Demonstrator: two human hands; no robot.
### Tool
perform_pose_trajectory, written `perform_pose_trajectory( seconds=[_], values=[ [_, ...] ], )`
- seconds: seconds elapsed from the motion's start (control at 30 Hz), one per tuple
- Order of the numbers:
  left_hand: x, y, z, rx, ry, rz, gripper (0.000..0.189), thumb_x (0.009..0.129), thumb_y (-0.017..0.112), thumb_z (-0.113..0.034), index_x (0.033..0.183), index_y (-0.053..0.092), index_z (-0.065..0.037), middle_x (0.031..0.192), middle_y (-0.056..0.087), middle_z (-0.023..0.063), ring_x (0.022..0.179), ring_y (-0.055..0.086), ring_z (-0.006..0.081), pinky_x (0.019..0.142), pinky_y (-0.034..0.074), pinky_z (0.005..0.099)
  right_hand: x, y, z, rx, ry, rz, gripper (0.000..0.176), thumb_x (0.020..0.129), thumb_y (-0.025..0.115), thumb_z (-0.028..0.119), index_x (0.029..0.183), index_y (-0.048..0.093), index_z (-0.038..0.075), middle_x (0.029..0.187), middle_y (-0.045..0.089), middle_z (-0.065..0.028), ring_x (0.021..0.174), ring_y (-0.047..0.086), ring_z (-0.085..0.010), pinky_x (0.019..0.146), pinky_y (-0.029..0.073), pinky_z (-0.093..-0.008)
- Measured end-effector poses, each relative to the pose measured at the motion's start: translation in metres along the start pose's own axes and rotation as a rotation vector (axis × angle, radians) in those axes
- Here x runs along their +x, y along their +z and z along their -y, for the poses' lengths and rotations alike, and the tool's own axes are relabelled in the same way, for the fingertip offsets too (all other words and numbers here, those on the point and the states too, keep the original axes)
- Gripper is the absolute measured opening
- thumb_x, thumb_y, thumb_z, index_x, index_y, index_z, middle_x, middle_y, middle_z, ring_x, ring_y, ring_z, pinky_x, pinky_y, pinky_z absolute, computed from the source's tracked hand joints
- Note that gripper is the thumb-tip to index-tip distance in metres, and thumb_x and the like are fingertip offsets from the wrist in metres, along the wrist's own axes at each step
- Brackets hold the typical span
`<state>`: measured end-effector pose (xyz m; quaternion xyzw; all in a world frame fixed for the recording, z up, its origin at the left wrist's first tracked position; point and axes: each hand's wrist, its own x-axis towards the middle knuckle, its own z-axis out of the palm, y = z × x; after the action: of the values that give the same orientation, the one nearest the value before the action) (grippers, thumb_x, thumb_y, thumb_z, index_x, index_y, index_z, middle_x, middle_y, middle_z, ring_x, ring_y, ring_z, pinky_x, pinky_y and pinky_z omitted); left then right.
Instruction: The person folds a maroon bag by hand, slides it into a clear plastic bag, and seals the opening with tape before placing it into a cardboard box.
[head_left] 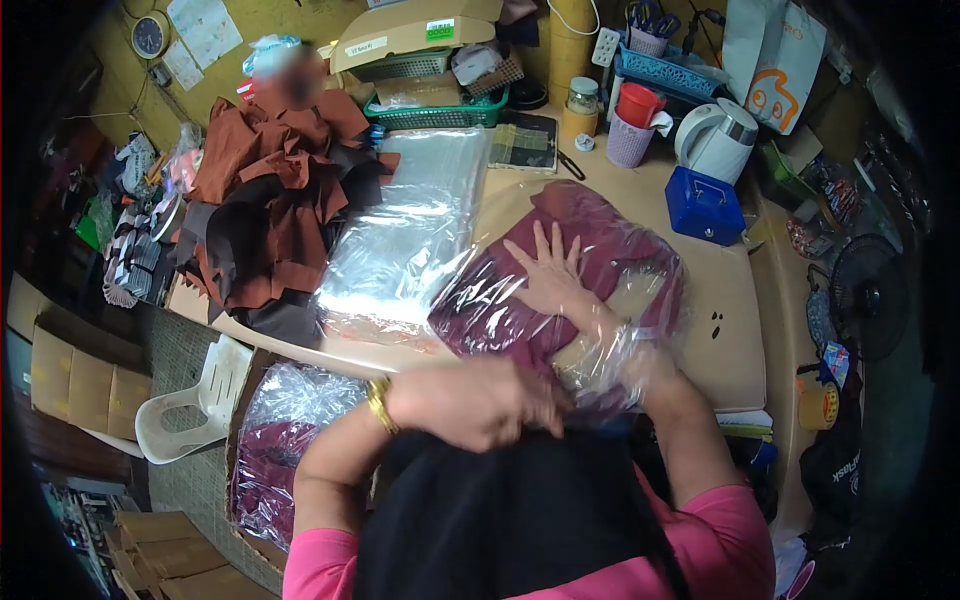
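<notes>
In the head view, folded maroon cloth lies inside a clear plastic bag on the tan desk, just toward 3 o'clock from the middle of the view. The right hand reaches up from 5 o'clock, its fingers spread apart and its palm down over the cloth; clear film wraps its wrist. The left hand, below a gold bracelet on the same arm, is blurred beside the bag's edge at 6 o'clock; whether its fingers grip the film cannot be told.

A stack of flat clear sleeves lies at 11 o'clock, with a heap of brown and black pieces beside it at 10 o'clock. A green basket stands near 12 o'clock. A lilac holder with a red container in it stands between 1 and 2 o'clock, and a white kettle and a blue box are at 2 o'clock. Off the desk, at 8 o'clock, is a white chair; more bagged maroon cloth sits in a carton nearer 7 o'clock.
</notes>
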<state>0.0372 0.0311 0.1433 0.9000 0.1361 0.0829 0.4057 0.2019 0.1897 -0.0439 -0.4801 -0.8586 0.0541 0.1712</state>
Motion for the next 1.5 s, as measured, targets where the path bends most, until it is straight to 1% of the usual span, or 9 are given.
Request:
perform_pose_trajectory(
  seconds=[0.07, 0.3, 0.33, 0.47, 0.77, 1.0, 1.13, 1.2, 1.5],
  values=[
    [0.006, -0.051, 0.003, 0.065, 0.059, -0.333, 0.028, 0.080, 0.052, -0.004, 0.105, 0.065, 0.001, 0.100, 0.070, 0.0121, 0.100, 0.067, 0.0291, 0.092, 0.050, 0.0407, 0.011, -0.006, 0.004, -0.042, -0.031, 0.087, 0.079, 0.084, 0.059, 0.067, 0.150, 0.043, 0.025, 0.160, 0.017, -0.0268, 0.147, 0.007, -0.0522, 0.111, 0.001, -0.0740],
    [0.157, -0.081, 0.101, 0.457, -0.343, -0.537, 0.094, 0.083, 0.068, -0.062, 0.149, 0.038, -0.001, 0.152, 0.037, 0.0253, 0.137, 0.044, 0.0353, 0.116, 0.026, 0.0579, 0.045, 0.053, -0.008, 0.416, -0.551, -0.186, 0.073, 0.089, 0.064, 0.052, 0.147, 0.046, 0.012, 0.154, 0.038, -0.0180, 0.136, 0.038, -0.0463, 0.114, 0.022, -0.0623],
    [0.178, -0.062, 0.121, 0.516, -0.296, -0.612, 0.092, 0.080, 0.070, -0.062, 0.146, 0.044, -0.004, 0.149, 0.043, 0.0236, 0.135, 0.047, 0.0353, 0.116, 0.020, 0.0618, 0.045, 0.039, -0.020, -0.503, -0.454, -0.162, 0.056, 0.098, 0.049, 0.048, 0.150, 0.040, 0.029, 0.158, 0.023, -0.0267, 0.140, 0.028, -0.0524, 0.120, 0.020, -0.0521],
    [0.210, -0.041, 0.151, 0.657, -0.419, -0.087, 0.061, 0.077, 0.073, -0.052, 0.115, 0.069, -0.005, 0.119, 0.068, 0.0162, 0.117, 0.063, 0.0299, 0.113, 0.025, 0.0654, 0.041, -0.015, 0.003, 0.073, -0.294, 0.220, 0.068, 0.089, 0.059, 0.059, 0.150, 0.040, 0.034, 0.161, 0.015, -0.0263, 0.144, 0.012, -0.0581, 0.118, 0.009, -0.0651],
    [0.243, 0.040, 0.072, 0.723, 0.271, -0.586, 0.006, 0.066, 0.067, -0.018, 0.070, 0.071, -0.018, 0.073, 0.068, 0.0019, 0.077, 0.070, 0.0228, 0.105, 0.037, 0.0571, 0.045, -0.023, -0.019, -0.101, 0.037, 0.103, 0.086, 0.082, 0.049, 0.080, 0.149, 0.044, 0.027, 0.163, 0.009, -0.0240, 0.150, -0.004, -0.0480, 0.110, -0.009, -0.0738],
    [0.127, 0.005, 0.040, 0.373, 0.184, -0.707, 0.035, 0.088, 0.068, -0.024, 0.120, 0.066, -0.011, 0.098, 0.062, 0.0053, 0.106, 0.061, 0.0248, 0.111, 0.030, 0.0479, 0.031, -0.039, -0.118, -0.116, 0.590, -0.093, 0.085, 0.086, 0.058, 0.067, 0.153, 0.034, 0.021, 0.164, 0.009, -0.0218, 0.150, -0.003, -0.0481, 0.113, -0.004, -0.0724],
    [0.004, 0.007, 0.066, 0.088, -0.213, -0.693, 0.106, 0.073, 0.082, -0.051, 0.156, 0.029, -0.010, 0.138, 0.042, 0.0271, 0.127, 0.041, 0.0415, 0.109, 0.032, 0.0478, 0.019, -0.064, -0.075, 0.511, 0.207, -0.044, 0.037, 0.085, 0.069, 0.030, 0.116, 0.067, 0.011, 0.119, 0.063, -0.0089, 0.118, 0.056, -0.0315, 0.104, 0.030, -0.0574],
    [-0.021, 0.051, 0.069, -0.095, -0.410, -0.512, 0.121, 0.066, 0.087, -0.053, 0.158, 0.021, -0.011, 0.137, 0.041, 0.0293, 0.128, 0.040, 0.0433, 0.107, 0.034, 0.0518, -0.004, -0.061, -0.021, 0.178, -0.229, 0.040, 0.048, 0.088, 0.064, 0.042, 0.127, 0.064, 0.014, 0.152, 0.041, -0.0134, 0.145, 0.029, -0.0339, 0.113, 0.013, -0.0708],
    [0.007, 0.100, 0.091, -0.045, -0.072, -0.815, 0.023, 0.089, 0.060, 0.001, 0.111, 0.067, -0.002, 0.082, 0.058, 0.0121, 0.071, 0.059, 0.0241, 0.066, 0.048, 0.0341, 0.051, 0.003, 0.010, -0.057, -0.002, 0.164, 0.068, 0.091, 0.053, 0.060, 0.146, 0.047, 0.022, 0.164, 0.014, -0.0142, 0.150, 0.001, -0.0443, 0.108, 0.000, -0.0805]
  ],
)
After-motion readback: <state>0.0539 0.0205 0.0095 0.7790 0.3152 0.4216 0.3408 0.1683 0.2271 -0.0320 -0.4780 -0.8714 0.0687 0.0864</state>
